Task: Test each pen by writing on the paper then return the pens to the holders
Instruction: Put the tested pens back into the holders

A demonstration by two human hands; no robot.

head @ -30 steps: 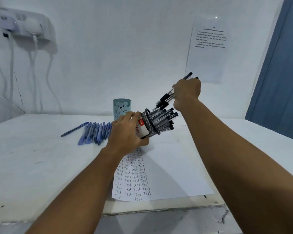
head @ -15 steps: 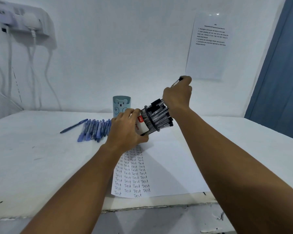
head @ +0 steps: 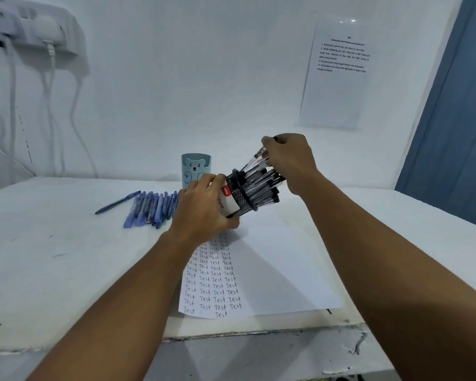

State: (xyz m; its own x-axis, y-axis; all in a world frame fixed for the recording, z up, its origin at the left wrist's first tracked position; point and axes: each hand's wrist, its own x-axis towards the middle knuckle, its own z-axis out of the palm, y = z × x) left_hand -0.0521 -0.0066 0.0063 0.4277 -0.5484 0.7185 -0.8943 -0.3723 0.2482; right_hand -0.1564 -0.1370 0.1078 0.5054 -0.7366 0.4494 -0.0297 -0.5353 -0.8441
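My left hand (head: 204, 209) grips a black mesh pen holder (head: 238, 198) with a white and red label, tilted so its mouth faces right and away. Several black-capped clear pens (head: 261, 185) stick out of it. My right hand (head: 291, 160) is closed around the outer ends of a bundle of these pens at the holder's mouth. Below lies a white paper (head: 272, 259) with columns of the word "Test" along its left side. Several blue pens (head: 151, 207) lie in a row on the table to the left. A light blue bear-faced holder (head: 194, 169) stands upright behind my left hand.
The white table (head: 52, 257) meets a white wall at the back. A power strip (head: 33, 26) with hanging cables is mounted at the upper left. A printed sheet (head: 338, 70) hangs on the wall at right. A blue curtain (head: 459, 119) fills the far right.
My right hand has moved down and left toward the holder's mouth, pushing the bundle of black pens further in. My left hand kept the tilted holder almost still.
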